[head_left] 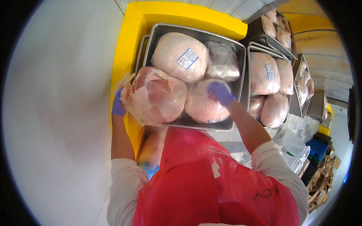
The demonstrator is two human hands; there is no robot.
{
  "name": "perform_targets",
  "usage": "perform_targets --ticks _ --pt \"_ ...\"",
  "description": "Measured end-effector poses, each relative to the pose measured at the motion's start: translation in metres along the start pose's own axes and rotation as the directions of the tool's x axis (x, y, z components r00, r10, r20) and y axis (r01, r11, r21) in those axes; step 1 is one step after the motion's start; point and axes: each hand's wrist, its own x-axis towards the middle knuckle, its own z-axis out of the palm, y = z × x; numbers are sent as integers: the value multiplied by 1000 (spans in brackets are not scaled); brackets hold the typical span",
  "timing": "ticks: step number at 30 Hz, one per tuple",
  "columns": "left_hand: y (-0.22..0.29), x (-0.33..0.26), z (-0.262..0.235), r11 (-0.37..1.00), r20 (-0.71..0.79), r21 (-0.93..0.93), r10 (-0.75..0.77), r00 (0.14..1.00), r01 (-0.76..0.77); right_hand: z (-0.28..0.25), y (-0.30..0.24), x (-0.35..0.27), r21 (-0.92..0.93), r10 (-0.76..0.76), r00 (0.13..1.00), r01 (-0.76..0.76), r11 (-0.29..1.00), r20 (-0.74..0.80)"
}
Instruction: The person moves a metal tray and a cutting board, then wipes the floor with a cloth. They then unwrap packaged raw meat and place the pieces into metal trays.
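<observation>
A metal tray point(196, 32) sits on a yellow frame and holds several large plastic-wrapped cuts of pale pink meat. My left hand point(118, 103), in a blue glove, grips the left side of one wrapped cut point(156, 96) at the tray's near left corner; loose plastic bunches at its edge. My right hand point(220, 92), also in a blue glove, presses on a wrapped cut point(201, 107) at the tray's near middle. A labelled cut point(179, 56) and a frosty silver-grey package point(222, 62) lie behind them. A red plastic apron point(203, 184) covers my front.
More metal trays point(250, 47) of wrapped meat stand to the right, with others point(277, 26) stacked further back. A white wall fills the left. The yellow frame point(130, 45) edges the tray. Blue crates point(318, 147) and cardboard scraps point(322, 180) lie at the lower right.
</observation>
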Motion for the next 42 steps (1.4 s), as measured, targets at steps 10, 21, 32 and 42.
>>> perform_targets --ticks 10,21,32,42 --pt "4 16 13 988 96 157 -33 995 18 -74 -28 142 839 -2 970 211 502 -243" --pt "-10 -59 30 945 -111 322 95 989 -54 -36 78 -28 -818 -592 780 198 539 -201" --pt "-139 -94 246 790 -70 552 363 929 -267 -78 107 -35 -712 -629 777 457 534 27" --pt "-169 -150 166 918 -253 382 -7 968 107 -239 221 -145 -405 -213 968 142 903 -135"
